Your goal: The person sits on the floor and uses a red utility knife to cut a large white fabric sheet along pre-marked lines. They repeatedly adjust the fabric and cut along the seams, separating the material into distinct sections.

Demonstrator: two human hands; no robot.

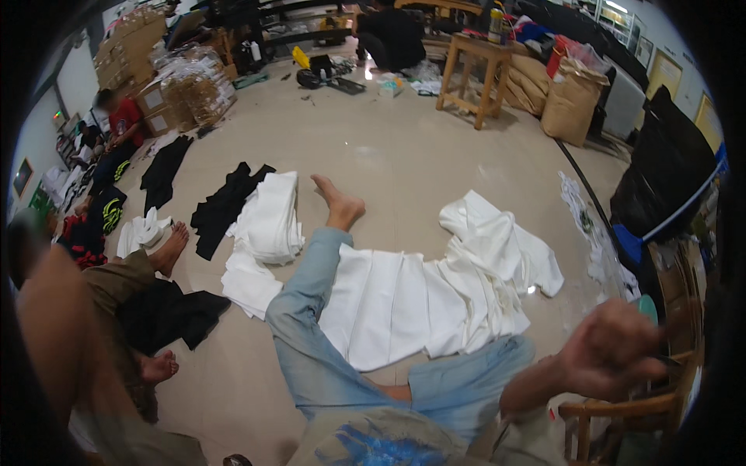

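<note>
My right hand is raised at the right, above a wooden chair and away from the cloth. It is smeared by motion; its fingers look bent, but what they hold, if anything, is unclear. I cannot make out my left hand. A large blurred bare limb fills the left edge, and whose it is does not show. Between my jeans-clad legs lies a white cloth with fold lines, spread on the floor. Its right side joins a crumpled white heap. Beyond my left knee sits a folded white cloth stack.
Black cloth pieces lie left of the stack. Beside me sits a person in brown trousers; others sit farther back. Wrapped bundles and a wooden stool stand behind. At right are a large black bag and a wooden chair.
</note>
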